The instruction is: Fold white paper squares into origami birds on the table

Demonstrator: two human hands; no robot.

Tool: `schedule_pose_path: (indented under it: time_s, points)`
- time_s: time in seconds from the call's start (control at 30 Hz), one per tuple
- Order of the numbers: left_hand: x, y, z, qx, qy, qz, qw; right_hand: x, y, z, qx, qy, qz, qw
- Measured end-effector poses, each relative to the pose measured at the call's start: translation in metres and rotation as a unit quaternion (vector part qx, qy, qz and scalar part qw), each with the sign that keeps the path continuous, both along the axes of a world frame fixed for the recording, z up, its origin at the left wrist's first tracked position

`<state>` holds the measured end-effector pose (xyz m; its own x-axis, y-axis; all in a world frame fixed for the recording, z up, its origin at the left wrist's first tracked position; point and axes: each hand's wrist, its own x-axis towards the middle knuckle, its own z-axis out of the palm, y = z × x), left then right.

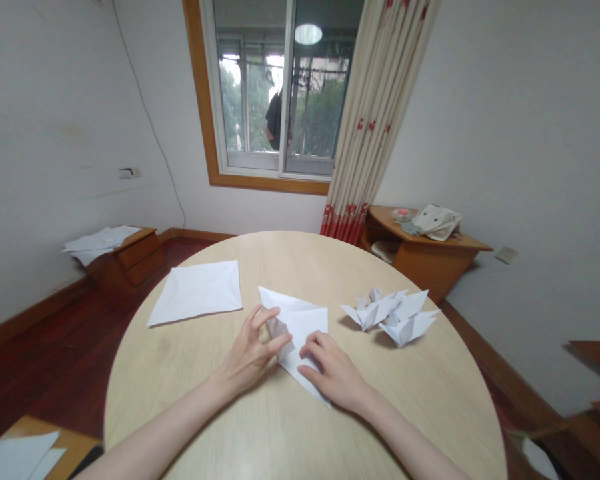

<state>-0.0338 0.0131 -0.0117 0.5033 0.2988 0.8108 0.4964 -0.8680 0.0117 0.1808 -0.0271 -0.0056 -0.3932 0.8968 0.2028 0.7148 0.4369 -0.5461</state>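
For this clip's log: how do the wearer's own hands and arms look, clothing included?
The left hand and right hand are human and ungloved. The left forearm and right forearm are bare to the frame's edge, with no sleeve in view. No watch, bracelet or marking shows.

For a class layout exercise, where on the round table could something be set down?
Bare tabletop: between the flat white paper and left forearm; beyond the central sheet, toward the far edge; between the folded paper pieces and right forearm. Crowded: the middle, at the left hand and right hand.
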Motion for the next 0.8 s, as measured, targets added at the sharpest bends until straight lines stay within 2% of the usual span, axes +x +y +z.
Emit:
schedule_pose_path:
  time_s: [0.17, 0.43, 0.6, 0.8]
  points:
    - [0.0, -0.002, 0.001, -0.029, 0.007, 0.002, 1.0, 0.0, 0.002, -0.001, -0.008, -0.002, -0.01, 1.0]
    - [0.001, -0.003, 0.003, -0.122, 0.066, -0.023, 0.99, -0.001, 0.004, -0.008, -0.021, 0.038, -0.001, 0.999]
    - [0.003, 0.001, -0.001, -0.123, 0.11, -0.003, 0.986, -0.001, 0.004, -0.009, -0.024, 0.052, 0.002, 0.998]
    - [0.008, 0.005, -0.011, -0.137, 0.072, -0.023, 0.988, -0.001, 0.004, -0.005, -0.041, 0.058, 0.003, 0.997]
